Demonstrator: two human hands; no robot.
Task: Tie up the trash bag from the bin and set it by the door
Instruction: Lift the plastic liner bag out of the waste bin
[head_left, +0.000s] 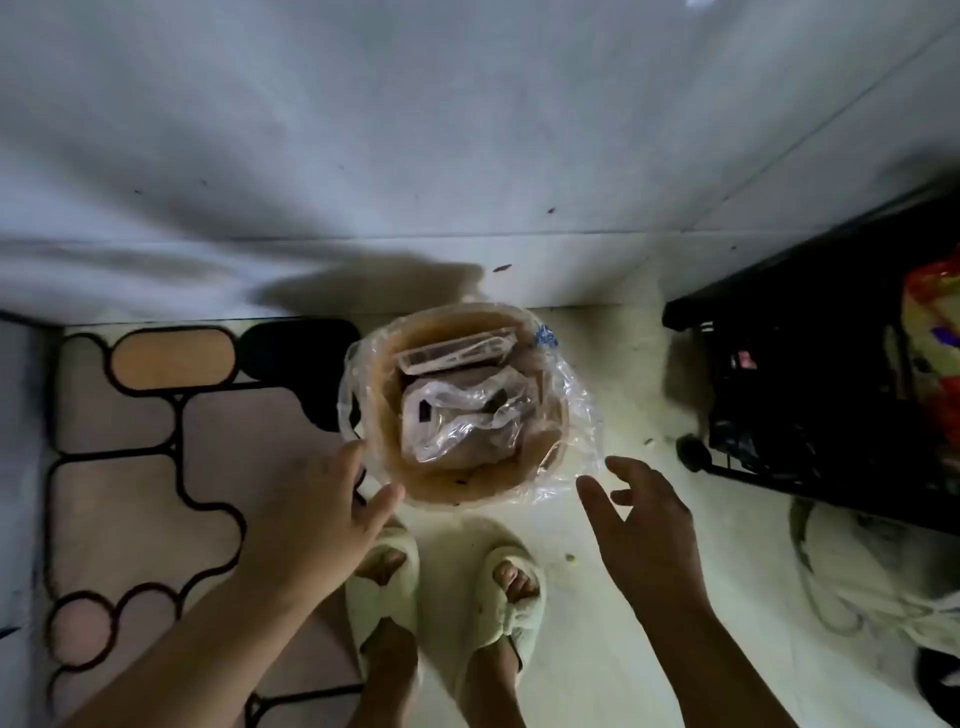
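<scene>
A round brown bin (457, 488) stands on the floor against the white wall, right in front of my feet. A clear plastic trash bag (576, 405) lines it, its edge folded out over the rim, with plastic trays and wrappers inside. My left hand (317, 514) is spread open at the bin's near-left rim, fingertips close to the bag edge; contact cannot be told. My right hand (644, 530) hovers open just right of the bin, fingers near the loose bag edge, holding nothing.
A patterned mat (156, 467) with black outlines lies to the left. A black wheeled rack (810, 395) with colourful packets stands at the right, and a white bag (872, 582) lies below it. My feet in pale slippers (447, 597) stand just below the bin.
</scene>
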